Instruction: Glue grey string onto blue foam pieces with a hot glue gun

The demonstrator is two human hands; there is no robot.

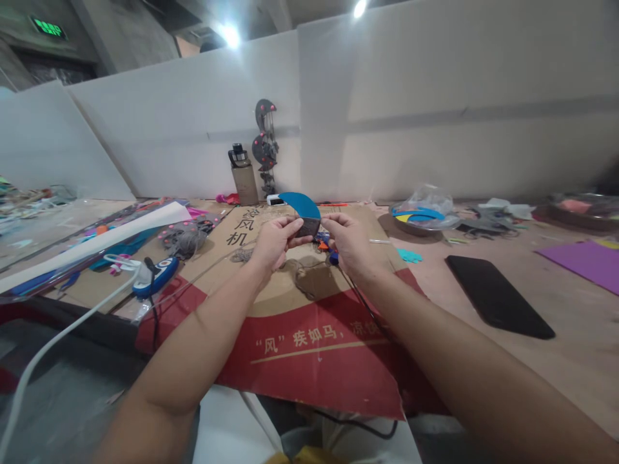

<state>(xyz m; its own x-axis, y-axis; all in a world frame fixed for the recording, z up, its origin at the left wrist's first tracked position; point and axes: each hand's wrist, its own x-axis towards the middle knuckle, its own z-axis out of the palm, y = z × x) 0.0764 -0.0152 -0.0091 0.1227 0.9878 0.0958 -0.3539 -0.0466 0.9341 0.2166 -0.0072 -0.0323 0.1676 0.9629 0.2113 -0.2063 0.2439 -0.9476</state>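
Observation:
Both my hands are raised over a flattened cardboard box (pixel 290 303) and pinch one piece between them. My left hand (pixel 273 241) grips the left side of a blue crescent-shaped foam piece (pixel 300 205) that has a grey part (pixel 308 227) at its lower end. My right hand (pixel 349 242) pinches the right side of that grey part. A thin dark cord (pixel 360 298) runs down past my right wrist. Grey string (pixel 302 274) lies on the cardboard under my hands.
A brown bottle (pixel 244 175) and a grey crescent mobile (pixel 265 147) stand by the white back wall. A black phone (pixel 498 295) lies to the right, a purple sheet (pixel 587 256) farther right. A bowl with coloured foam pieces (pixel 422 212) sits behind. A glue gun (pixel 155 276) and white cable (pixel 58 341) lie left.

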